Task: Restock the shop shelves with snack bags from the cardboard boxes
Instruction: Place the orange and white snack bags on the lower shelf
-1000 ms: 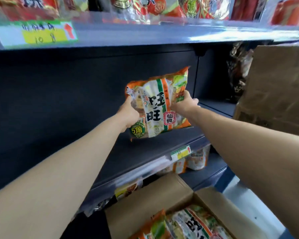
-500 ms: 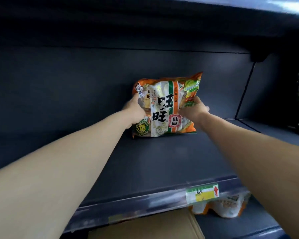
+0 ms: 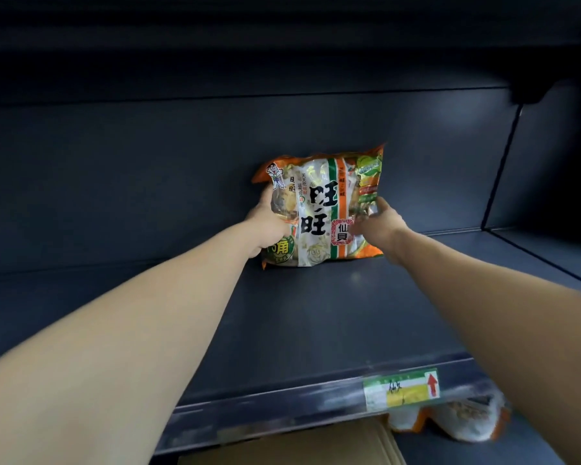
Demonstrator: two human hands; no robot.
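Note:
An orange, white and green snack bag (image 3: 326, 209) stands upright at the back of the dark shelf (image 3: 316, 323), leaning against the rear wall with its bottom edge on the shelf floor. My left hand (image 3: 265, 226) grips the bag's left side. My right hand (image 3: 378, 224) holds its lower right edge, fingers curled on the wrapper. Both arms reach deep into the shelf bay. A flap of the cardboard box (image 3: 292, 446) shows below the shelf's front rail.
A green, white and yellow price label (image 3: 401, 389) with a red arrow sits on the front rail. More snack bags (image 3: 450, 421) lie on the shelf below at the right. A vertical divider (image 3: 498, 169) marks the bay's right end.
The bag has gone from mid-air at the shelf front to standing at the back of the shelf. My view has moved in under the upper shelf.

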